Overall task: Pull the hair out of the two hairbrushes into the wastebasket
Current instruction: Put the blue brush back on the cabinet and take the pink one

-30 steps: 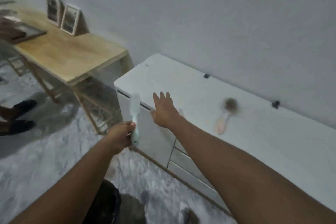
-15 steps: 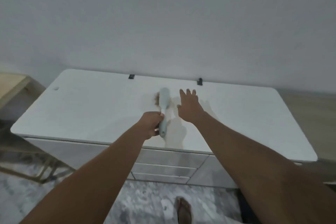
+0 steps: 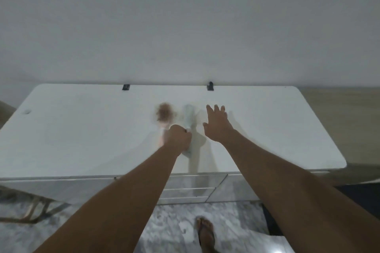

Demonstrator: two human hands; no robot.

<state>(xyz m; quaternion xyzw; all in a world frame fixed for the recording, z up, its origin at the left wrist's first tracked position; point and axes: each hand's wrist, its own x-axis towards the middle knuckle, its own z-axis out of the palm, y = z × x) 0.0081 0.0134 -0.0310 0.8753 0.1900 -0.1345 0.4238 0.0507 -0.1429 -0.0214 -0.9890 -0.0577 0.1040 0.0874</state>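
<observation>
My left hand [image 3: 179,137] is closed around the handle of a pale blue hairbrush [image 3: 188,117], whose blurred head points away from me over the white cabinet top [image 3: 82,133]. Just left of it lies a pink hairbrush [image 3: 163,114] with a clump of brown hair in its bristles; its handle runs under my left hand. My right hand [image 3: 217,125] hovers right of the blue brush, fingers spread and holding nothing. No wastebasket is in view.
The white cabinet stands against a plain wall, with two small black clips [image 3: 125,87] [image 3: 210,86] at its back edge and drawers [image 3: 185,189] in front. My sandalled foot [image 3: 205,232] is on the marble floor. A metal frame [image 3: 30,209] shows at lower left.
The view swung from the wooden table to face the cabinet squarely. My left hand carried the blue brush to the cabinet top beside the pink brush; my right hand stayed open beside it.
</observation>
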